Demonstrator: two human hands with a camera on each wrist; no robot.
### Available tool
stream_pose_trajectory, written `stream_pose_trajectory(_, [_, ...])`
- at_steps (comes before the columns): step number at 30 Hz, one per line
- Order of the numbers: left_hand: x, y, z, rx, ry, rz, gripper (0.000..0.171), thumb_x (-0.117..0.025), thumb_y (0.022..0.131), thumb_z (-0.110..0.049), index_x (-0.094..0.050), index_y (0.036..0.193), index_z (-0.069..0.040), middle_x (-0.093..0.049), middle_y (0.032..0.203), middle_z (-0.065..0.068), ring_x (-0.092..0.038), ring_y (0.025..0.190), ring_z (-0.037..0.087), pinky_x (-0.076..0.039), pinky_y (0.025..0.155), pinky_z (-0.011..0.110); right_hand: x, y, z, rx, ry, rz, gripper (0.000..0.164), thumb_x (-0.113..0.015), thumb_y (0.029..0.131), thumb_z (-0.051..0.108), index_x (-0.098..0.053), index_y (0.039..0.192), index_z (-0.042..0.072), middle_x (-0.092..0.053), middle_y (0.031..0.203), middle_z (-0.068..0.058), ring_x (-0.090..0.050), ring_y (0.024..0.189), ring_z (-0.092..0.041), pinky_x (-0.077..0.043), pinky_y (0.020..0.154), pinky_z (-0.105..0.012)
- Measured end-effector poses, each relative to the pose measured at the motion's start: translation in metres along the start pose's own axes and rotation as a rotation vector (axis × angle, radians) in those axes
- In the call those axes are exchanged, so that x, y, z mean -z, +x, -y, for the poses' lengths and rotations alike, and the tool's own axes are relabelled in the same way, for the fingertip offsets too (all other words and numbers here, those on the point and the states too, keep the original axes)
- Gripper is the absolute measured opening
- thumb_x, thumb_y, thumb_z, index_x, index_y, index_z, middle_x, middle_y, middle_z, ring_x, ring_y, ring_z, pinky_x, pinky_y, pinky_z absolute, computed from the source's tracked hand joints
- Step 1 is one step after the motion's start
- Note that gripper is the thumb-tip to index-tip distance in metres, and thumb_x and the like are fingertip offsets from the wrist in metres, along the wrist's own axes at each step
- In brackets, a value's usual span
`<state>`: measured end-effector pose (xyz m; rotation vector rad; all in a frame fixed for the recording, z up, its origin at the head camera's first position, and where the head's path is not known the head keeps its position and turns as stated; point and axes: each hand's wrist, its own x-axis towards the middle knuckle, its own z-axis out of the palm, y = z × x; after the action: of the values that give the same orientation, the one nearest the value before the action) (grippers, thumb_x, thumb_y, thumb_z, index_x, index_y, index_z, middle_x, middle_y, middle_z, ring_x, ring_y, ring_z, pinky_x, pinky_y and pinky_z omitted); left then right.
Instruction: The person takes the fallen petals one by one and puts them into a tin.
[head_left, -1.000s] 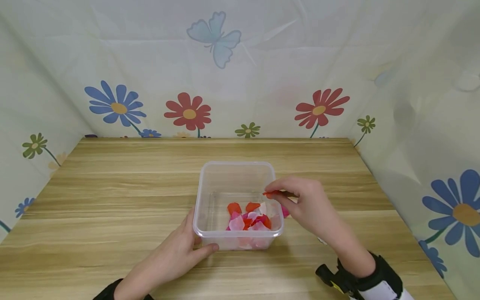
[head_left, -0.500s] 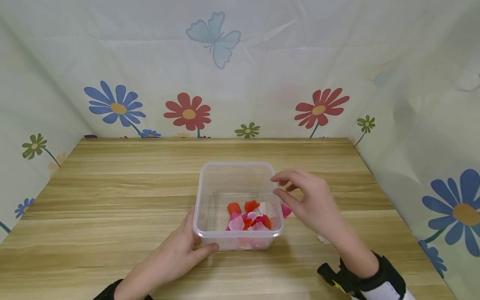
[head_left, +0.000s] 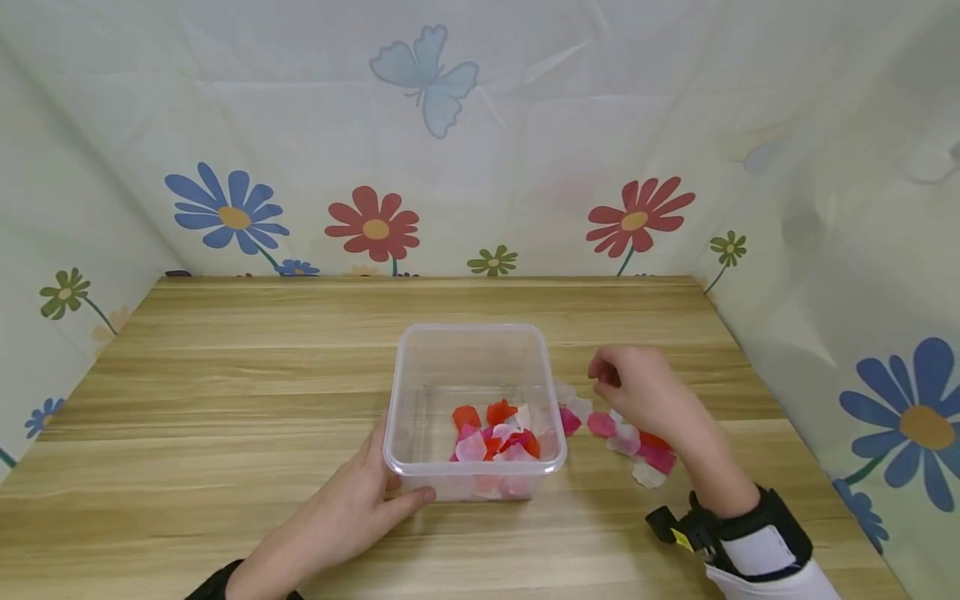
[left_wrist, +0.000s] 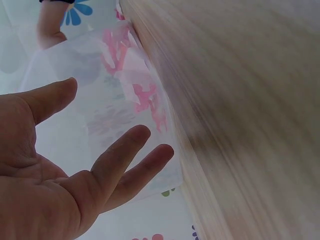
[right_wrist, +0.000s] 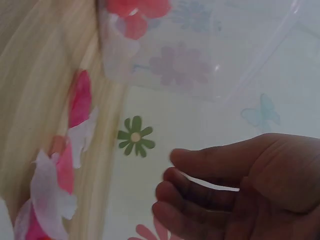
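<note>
A clear plastic box [head_left: 474,469] stands on the wooden table, with red, pink and white petals [head_left: 472,448] lying in its near right part. My left hand [head_left: 347,508] rests against the box's near left corner, thumb on the front and fingers along the left side. In the left wrist view its fingers [left_wrist: 122,150] are spread and fairly straight. To the right of the box, my right hand [head_left: 647,392] is above loose petals [head_left: 624,440], some of them partly hidden by it. Its fingers [right_wrist: 180,212] are loosely bent, with nothing between them.
Loose petals lie in a strip on the table [head_left: 262,400] from the box's right side toward the right forearm. A flower-printed cloth [head_left: 517,167] hangs behind and at both sides of the table. The right wrist wears a strapped camera [head_left: 701,529].
My right hand has let a red petal go into the box and moved right, off the rim, uncovering the loose petals on the table. The left hand stays at the box.
</note>
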<state>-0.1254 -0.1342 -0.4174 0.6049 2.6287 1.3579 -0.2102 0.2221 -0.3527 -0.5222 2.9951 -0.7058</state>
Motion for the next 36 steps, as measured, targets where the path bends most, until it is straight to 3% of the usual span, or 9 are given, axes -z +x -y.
stream_pose_trajectory(6, [0.000,0.000,0.000,-0.006,0.009,-0.001,0.096,-0.082,0.091,-0.025,-0.017,0.160,-0.014,-0.050,0.143,0.016,-0.064,0.110,0.017,-0.057,0.093,0.037,-0.007,0.005,-0.014,-0.068,-0.015,0.165,0.009,-0.070,0.088,-0.006,-0.068,0.093,0.001,-0.060,0.080,-0.005,-0.053,0.072,-0.022,-0.050,0.064,-0.033])
stream_pose_trajectory(11, [0.001,0.000,0.000,-0.003,0.000,0.002,0.096,-0.082,0.091,-0.024,-0.016,0.160,-0.014,-0.050,0.142,0.017,-0.064,0.110,0.019,-0.058,0.091,0.036,-0.014,0.007,-0.021,-0.100,-0.002,0.224,0.011,-0.065,0.087,-0.008,-0.067,0.092,0.002,-0.059,0.081,-0.005,-0.053,0.072,-0.021,-0.048,0.061,-0.032])
stream_pose_trajectory(24, [0.001,0.000,0.000,-0.006,-0.004,0.011,0.096,-0.081,0.091,-0.023,-0.016,0.160,-0.013,-0.048,0.144,0.017,-0.064,0.110,0.019,-0.057,0.092,0.037,-0.031,0.011,-0.028,-0.083,-0.045,0.271,0.020,-0.080,0.079,-0.001,-0.065,0.089,0.006,-0.057,0.079,-0.003,-0.053,0.072,-0.020,-0.047,0.062,-0.033])
stream_pose_trajectory(36, [0.001,0.000,-0.001,0.012,0.000,0.014,0.096,-0.082,0.091,-0.024,-0.017,0.160,-0.012,-0.049,0.143,0.017,-0.064,0.109,0.018,-0.057,0.092,0.037,-0.035,0.014,-0.030,-0.063,-0.035,0.244,0.018,-0.070,0.076,-0.010,-0.065,0.083,0.006,-0.058,0.077,-0.003,-0.053,0.070,-0.019,-0.045,0.058,-0.030])
